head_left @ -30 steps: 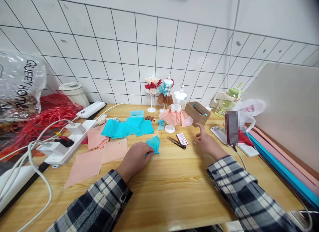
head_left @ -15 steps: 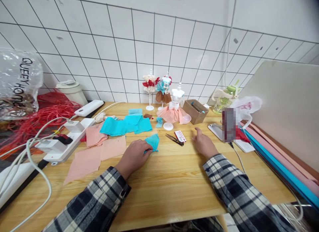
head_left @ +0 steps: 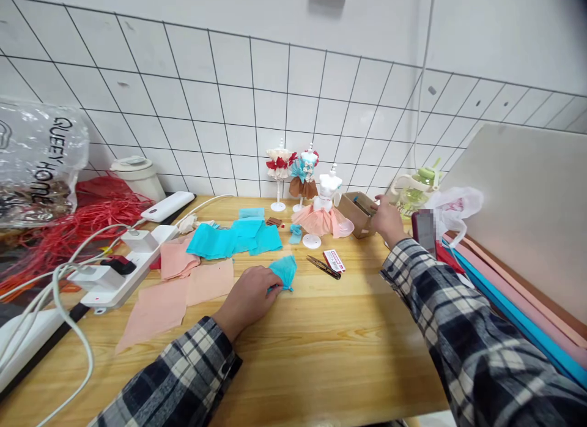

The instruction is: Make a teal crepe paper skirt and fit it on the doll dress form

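My left hand pinches the edge of a small blue fabric piece low over the wooden table. At the right rim of a small cardboard box is my right hand; its fingers are partly hidden, so whether they hold anything is unclear. Between the hands lie dark thread snips and a red-and-white packet. Behind them stands a white mini dress form in a peach skirt, with two more dressed forms further back.
Blue cloth pieces and peach cloth pieces lie left of centre. A white power strip with cables and red shredded strands fill the left. At the right are a phone, a plastic bag and a green-lidded bottle.
My right hand has moved forward from the bare table to the cardboard box. My left hand still pinches the blue fabric. The camera view has tilted slightly up.
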A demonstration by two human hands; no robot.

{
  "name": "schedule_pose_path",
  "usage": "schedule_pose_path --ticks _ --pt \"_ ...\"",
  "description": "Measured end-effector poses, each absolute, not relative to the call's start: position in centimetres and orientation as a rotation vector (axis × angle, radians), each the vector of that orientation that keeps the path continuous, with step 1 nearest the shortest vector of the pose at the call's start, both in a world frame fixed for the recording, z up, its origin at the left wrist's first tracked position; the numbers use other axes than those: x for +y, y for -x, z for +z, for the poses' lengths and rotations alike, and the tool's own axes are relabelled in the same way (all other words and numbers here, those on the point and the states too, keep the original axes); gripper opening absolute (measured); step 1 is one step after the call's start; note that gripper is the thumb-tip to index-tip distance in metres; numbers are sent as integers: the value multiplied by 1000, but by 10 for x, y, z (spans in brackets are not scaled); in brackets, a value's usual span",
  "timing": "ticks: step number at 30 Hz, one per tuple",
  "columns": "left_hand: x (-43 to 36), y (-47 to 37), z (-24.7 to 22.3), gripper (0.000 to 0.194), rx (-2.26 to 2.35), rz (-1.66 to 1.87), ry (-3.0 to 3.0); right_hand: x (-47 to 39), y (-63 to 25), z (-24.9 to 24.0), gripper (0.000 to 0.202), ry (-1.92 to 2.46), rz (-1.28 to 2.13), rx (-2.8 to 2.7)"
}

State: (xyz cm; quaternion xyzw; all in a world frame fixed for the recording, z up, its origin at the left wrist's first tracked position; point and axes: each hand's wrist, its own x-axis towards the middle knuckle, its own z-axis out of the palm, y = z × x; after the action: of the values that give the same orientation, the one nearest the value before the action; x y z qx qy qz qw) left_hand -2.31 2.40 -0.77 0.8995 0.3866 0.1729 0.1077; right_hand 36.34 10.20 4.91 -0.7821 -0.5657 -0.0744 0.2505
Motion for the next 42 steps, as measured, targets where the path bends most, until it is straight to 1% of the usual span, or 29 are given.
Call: schedule_pose_path --ticks 4,8,12,17,24,26,28,30,34,38,40,42 --pt "25 21 -8 19 1119 492 -2670 103 -363 36 61 2180 -153 -1612" --pt "26 19 -9 18 1096 473 -2690 95 -364 34 61 2138 -194 -1659" --pt "26 18 -8 18 1102 467 -2697 73 -359 37 60 2065 -279 -1795" --pt "25 17 -7 18 1093 466 -2691 33 -342 38 64 2114 -451 -1931" --pt "24 16 -6 18 1106 464 -2707 13 -334 41 80 2002 -391 -1940" --pt "24 17 -6 19 1111 467 -2707 10 -331 37 77 1949 -411 -1932" --pt "24 17 -5 18 1120 466 -2706 3 -322 29 69 1833 -427 -1920" --pt "24 17 -5 18 1128 467 -2701 -6 -305 18 61 1677 -365 -1906" --pt "25 15 -5 21 1083 479 -2689 -20 -254 -6 59 1394 -28 -1909" --pt "25 13 -5 22 1003 516 -2638 -22 -213 -20 84 1117 285 -1897" --pt "24 13 -4 21 999 587 -2559 -23 -204 -22 89 1040 395 -1928" --pt "21 12 -5 19 995 666 -2469 -26 -200 -21 89 1033 497 -1927"
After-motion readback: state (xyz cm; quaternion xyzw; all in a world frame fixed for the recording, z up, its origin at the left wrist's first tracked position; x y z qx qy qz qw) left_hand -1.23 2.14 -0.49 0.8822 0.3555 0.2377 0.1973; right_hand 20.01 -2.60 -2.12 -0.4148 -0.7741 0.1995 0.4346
